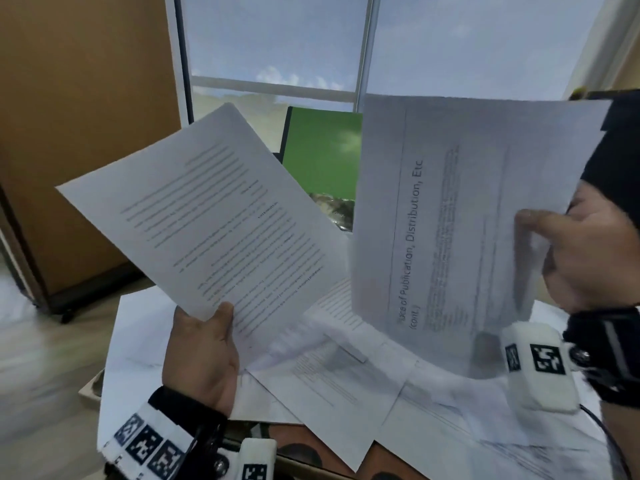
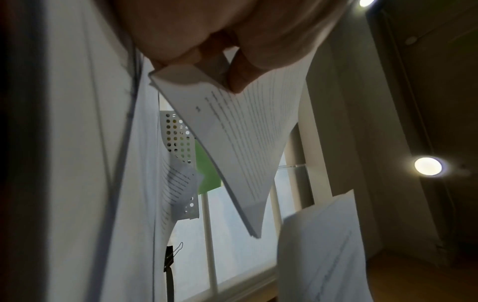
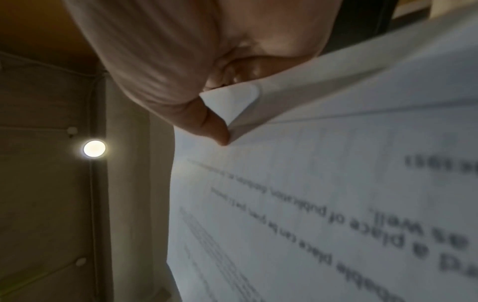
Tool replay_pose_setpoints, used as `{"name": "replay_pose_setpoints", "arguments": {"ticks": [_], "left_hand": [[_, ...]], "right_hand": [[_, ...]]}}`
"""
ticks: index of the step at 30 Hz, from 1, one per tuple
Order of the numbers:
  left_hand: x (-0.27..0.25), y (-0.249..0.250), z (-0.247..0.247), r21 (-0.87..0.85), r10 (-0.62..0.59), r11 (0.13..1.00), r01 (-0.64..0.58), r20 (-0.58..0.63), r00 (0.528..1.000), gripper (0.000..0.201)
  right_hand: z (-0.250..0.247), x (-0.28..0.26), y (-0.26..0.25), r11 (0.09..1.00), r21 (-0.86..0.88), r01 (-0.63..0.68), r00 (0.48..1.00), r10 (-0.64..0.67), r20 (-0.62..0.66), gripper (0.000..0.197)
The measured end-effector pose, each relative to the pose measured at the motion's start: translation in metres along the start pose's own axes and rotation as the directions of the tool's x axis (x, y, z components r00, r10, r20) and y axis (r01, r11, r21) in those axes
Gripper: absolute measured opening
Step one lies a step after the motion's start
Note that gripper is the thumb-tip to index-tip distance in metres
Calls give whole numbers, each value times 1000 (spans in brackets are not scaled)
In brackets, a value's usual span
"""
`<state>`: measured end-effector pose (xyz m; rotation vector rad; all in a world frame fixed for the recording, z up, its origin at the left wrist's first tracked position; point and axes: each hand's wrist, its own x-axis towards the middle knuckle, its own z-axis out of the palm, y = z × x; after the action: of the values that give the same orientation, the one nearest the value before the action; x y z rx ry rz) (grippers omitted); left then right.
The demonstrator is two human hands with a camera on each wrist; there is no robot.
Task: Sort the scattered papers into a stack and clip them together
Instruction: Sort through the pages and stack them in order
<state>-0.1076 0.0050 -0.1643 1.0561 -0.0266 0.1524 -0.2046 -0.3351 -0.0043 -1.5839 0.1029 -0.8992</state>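
My left hand [image 1: 204, 344] pinches the near corner of a printed sheet [image 1: 207, 216] and holds it tilted above the table. The left wrist view shows thumb and fingers [image 2: 240, 75] clamped on that sheet [image 2: 248, 147]. My right hand [image 1: 585, 251] grips the right edge of a second sheet headed "Publication, Distribution, Etc" [image 1: 450, 220], raised upright. In the right wrist view the thumb [image 3: 212, 122] presses its folded corner, on the sheet [image 3: 323, 183]. Several more papers [image 1: 346, 382] lie scattered on the table. A black binder clip [image 2: 170, 257] shows only in the left wrist view.
A green board [image 1: 322, 154] stands behind the papers, before a window [image 1: 277, 39]. A brown cabinet [image 1: 76, 133] is on the left. A perforated white metal organizer [image 2: 178, 139] stands past the loose papers. The wooden table edge [image 1: 388, 459] shows at the bottom.
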Motion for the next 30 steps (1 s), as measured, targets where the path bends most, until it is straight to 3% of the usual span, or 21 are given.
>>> {"name": "replay_pose_setpoints", "arguments": {"ticks": [4,6,9,12,15,17,19,22,25,26,30], "left_hand": [[-6,5,4,108,52,993,-57,44,998,33],[-10,11,12,158,71,984,-86,101,992,35],[-13,14,23,232,19,970,-67,202,979,38],[-25,18,40,286,-98,958,-1,331,938,39],[-36,21,58,391,-176,921,-9,436,883,48],[-40,21,67,431,-188,902,-25,443,877,45],[-43,19,73,402,-143,915,-40,413,899,23],[-42,18,77,338,-154,941,6,413,897,48],[-39,17,84,445,-57,884,-146,411,910,27],[-38,16,85,476,-21,861,-180,387,922,29],[-34,17,84,491,11,854,-171,311,950,32]], "right_hand": [[-13,-1,12,982,110,-155,985,146,90,26],[-17,1,17,968,170,-184,977,161,140,32],[-7,2,28,960,202,-196,977,175,118,36],[14,0,44,981,78,-175,984,172,48,27],[25,-7,54,980,-123,-156,987,160,16,23],[25,-11,56,978,-164,-129,992,127,-24,22],[23,-13,57,987,-126,-98,994,90,-69,24],[25,-18,56,995,-90,-41,991,29,-129,38],[30,-29,53,997,-50,55,992,-60,-113,40],[31,-33,51,995,-44,86,991,-90,-102,36],[31,-42,50,983,-21,180,983,-181,-41,29]]}}
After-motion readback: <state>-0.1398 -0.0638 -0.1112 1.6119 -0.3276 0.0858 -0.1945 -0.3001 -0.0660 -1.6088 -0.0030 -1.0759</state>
